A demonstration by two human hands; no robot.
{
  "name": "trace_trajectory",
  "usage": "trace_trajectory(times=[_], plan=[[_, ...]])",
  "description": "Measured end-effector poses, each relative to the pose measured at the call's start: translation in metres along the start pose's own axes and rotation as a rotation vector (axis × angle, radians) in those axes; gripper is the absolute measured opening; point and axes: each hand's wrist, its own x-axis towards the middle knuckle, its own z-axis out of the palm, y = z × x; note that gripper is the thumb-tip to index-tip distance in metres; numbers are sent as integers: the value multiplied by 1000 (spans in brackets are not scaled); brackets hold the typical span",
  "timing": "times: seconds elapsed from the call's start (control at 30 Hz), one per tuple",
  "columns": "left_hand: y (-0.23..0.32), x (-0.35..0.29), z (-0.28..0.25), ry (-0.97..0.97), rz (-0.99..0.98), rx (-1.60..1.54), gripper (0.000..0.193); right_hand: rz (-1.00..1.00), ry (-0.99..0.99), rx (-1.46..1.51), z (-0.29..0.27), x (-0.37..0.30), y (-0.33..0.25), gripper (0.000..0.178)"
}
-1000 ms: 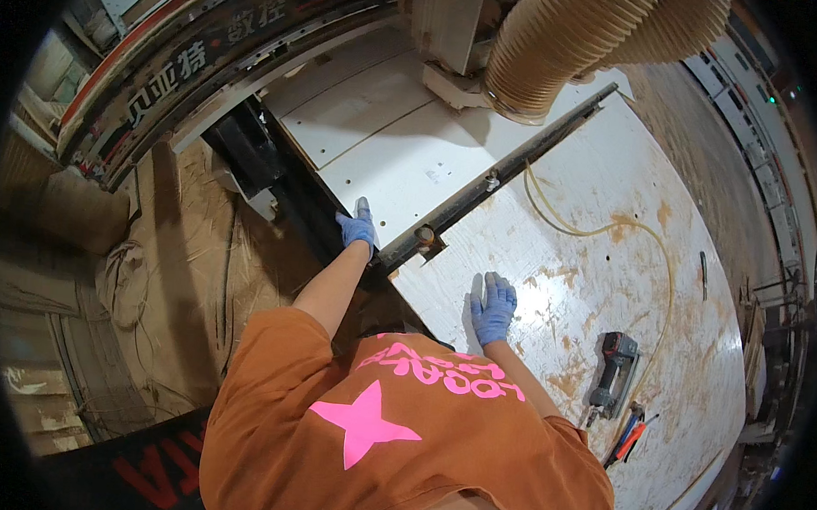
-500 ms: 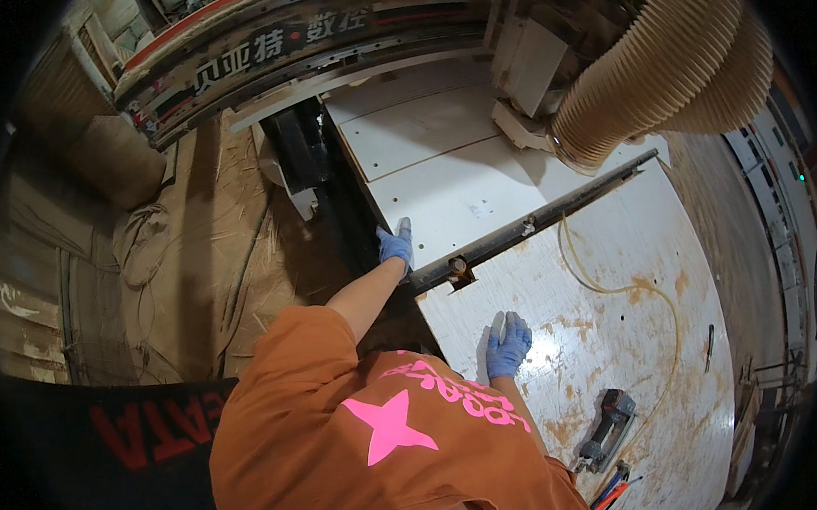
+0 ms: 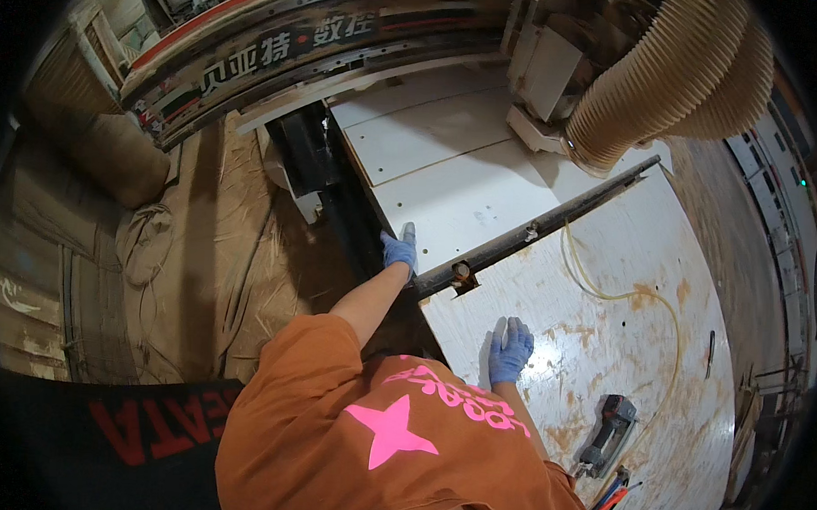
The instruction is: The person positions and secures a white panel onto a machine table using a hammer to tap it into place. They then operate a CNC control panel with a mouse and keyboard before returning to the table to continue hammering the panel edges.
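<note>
My left hand (image 3: 399,248), in a blue glove, grips the left edge of a white panel (image 3: 456,211) near its front corner. The thumb lies on top and the fingers go over the side, partly hidden. Small dark holes dot the panel near that edge. My right hand (image 3: 511,351), also gloved in blue, rests flat on a white, dust-streaked table (image 3: 588,327), its fingers stretched out. A dark metal bar (image 3: 542,229) runs between the panel and this table.
Beyond the panel stands a machine gantry (image 3: 299,54), with a ribbed hose (image 3: 648,88) at upper right. On the table lie a thin yellow hose (image 3: 648,293), a dark power tool (image 3: 609,432) and hand tools (image 3: 614,496). A dusty brown sheet (image 3: 218,238) spreads at left.
The view has shifted slightly, so most things appear a little farther right and lower. Both hands keep their places on the panel and the table.
</note>
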Motion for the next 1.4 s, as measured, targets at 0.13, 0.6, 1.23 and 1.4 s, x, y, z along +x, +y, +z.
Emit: trace_trajectory(times=[0.13, 0.6, 1.23, 1.4], plan=[[-2, 4, 0, -27, -15, 20, 98, 6, -6, 18, -2, 0, -2, 45], [-7, 13, 5, -7, 30, 39, 102, 11, -4, 13, -8, 2, -7, 46], [-8, 16, 12, -3, 1, 58, 101, 6, 43, -3, -8, 1, -4, 45], [-18, 30, 14, -8, -5, 20, 100, 6, 39, -9, -6, 2, -7, 44]])
